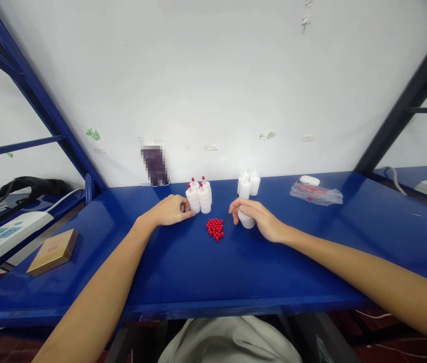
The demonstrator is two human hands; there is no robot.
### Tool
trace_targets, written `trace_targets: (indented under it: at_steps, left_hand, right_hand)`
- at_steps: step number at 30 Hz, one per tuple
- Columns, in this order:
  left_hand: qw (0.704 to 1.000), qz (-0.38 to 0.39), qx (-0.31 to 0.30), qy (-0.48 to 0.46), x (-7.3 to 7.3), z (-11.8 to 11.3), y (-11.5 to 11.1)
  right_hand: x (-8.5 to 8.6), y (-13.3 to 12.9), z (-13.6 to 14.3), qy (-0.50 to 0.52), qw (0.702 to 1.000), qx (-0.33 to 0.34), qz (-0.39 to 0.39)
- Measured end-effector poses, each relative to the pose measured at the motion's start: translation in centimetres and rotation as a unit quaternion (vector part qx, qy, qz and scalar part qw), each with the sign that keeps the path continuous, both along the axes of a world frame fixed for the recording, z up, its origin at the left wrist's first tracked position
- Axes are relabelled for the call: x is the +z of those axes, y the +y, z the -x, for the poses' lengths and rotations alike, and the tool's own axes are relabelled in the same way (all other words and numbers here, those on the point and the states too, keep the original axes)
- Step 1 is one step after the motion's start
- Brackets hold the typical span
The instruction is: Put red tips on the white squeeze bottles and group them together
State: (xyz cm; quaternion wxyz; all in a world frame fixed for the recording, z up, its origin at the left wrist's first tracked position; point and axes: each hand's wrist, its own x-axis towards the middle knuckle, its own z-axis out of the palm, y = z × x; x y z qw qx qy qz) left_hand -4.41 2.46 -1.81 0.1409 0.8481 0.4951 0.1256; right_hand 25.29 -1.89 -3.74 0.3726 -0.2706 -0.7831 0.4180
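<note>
In the head view, a pile of small red caps (215, 228) lies on the blue tabletop (198, 282). Just beyond the pile, to its left, red-tipped bottles (205, 200) stand upright in a tight cluster. The left hand (171, 209), its fingers half curled, is at the cluster's left side; whether it grips a bottle, I cannot tell. Right of the pile, the right hand (257, 216) grasps a white bottle (247, 221), covering its top. Farther beyond the pile, on its right, is a group of white-tipped bottles (249, 185). Well to the pile's right lies a clear plastic bag (323, 195) with red contents, a white oval object (309, 180) just behind it. Well to the pile's left lies a gold box (54, 252).
</note>
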Motion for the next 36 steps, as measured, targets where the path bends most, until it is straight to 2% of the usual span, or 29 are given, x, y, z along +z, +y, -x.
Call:
trace_targets:
  at_steps: [6,10,12,15,17,19,21,23,28,32,36]
  left_hand:
    - [1.0,-0.018,0.009,0.017,0.5,-0.1,-0.2]
    - [0.999,0.017,0.01,0.034,1.6,-0.2,-1.1]
    - [0.998,0.052,-0.014,0.009,2.3,-0.9,-2.0]
    - [0.991,0.085,-0.086,-0.048,2.9,-2.7,-3.4]
    - [0.987,0.066,-0.127,-0.078,2.8,-4.0,-4.1]
    - [0.982,0.019,-0.156,-0.1,2.4,-5.1,-4.4]
    - [0.978,-0.032,-0.172,-0.115,1.7,-5.7,-4.4]
    - [0.975,-0.077,-0.173,-0.113,1.1,-5.9,-4.3]
    - [0.974,-0.196,-0.105,-0.033,0.5,-5.5,-3.6]
    - [0.973,-0.194,-0.099,0.078,0.7,-5.0,-3.1]
    - [0.97,-0.17,-0.107,0.138,0.4,-4.7,-2.9]
  right_hand:
    - [-0.3,0.3,0.1,0.004,0.999,-0.002,0.045]
    - [-0.3,0.3,0.1,0.012,0.998,0.007,0.063]
    - [-0.3,0.3,0.1,0.013,0.998,0.006,0.062]
    - [-0.1,0.0,0.2,-0.001,0.999,-0.004,0.047]
    - [-0.1,-0.2,0.3,-0.02,0.999,-0.02,0.022]
    - [0.0,-0.3,0.3,-0.06,0.996,-0.059,-0.036]
    - [0.0,-0.3,0.3,-0.127,0.979,-0.103,-0.118]
    - [0.0,-0.3,0.3,-0.213,0.951,-0.125,-0.189]
    - [0.3,-0.1,0.9,-0.378,0.874,-0.13,-0.277]
    - [0.5,-0.1,1.6,-0.419,0.844,-0.12,-0.313]
    - [0.4,0.0,1.9,-0.422,0.84,-0.118,-0.32]
